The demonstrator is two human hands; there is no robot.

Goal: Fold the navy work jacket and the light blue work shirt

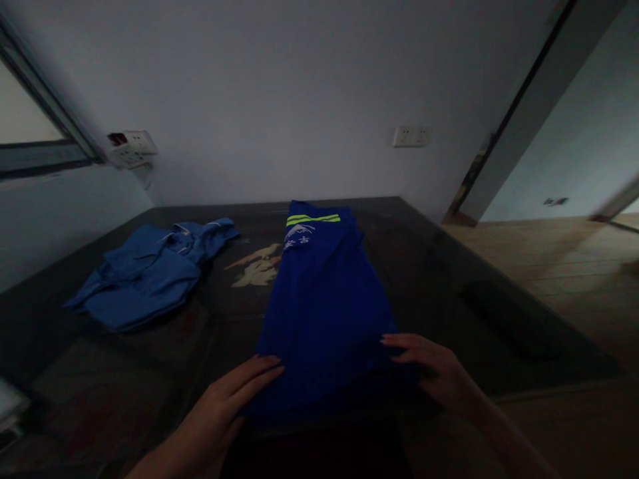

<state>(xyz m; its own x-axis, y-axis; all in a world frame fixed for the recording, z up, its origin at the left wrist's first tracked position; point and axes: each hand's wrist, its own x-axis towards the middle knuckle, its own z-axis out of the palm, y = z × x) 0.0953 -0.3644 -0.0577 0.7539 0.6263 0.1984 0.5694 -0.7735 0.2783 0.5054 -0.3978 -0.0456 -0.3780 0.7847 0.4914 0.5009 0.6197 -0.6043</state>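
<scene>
Dim light falls on a dark table against a pale wall. At the frame's centre lies the deep-blue garment, the left hand and right hand at its near corners, fingers over the cloth; whether the thumbs pinch beneath, I cannot tell. Even, gentle tension at both corners would best keep it smooth.

From the head we look forward and down, left hand and right hand close below, dark table running out to the wall!
</scene>
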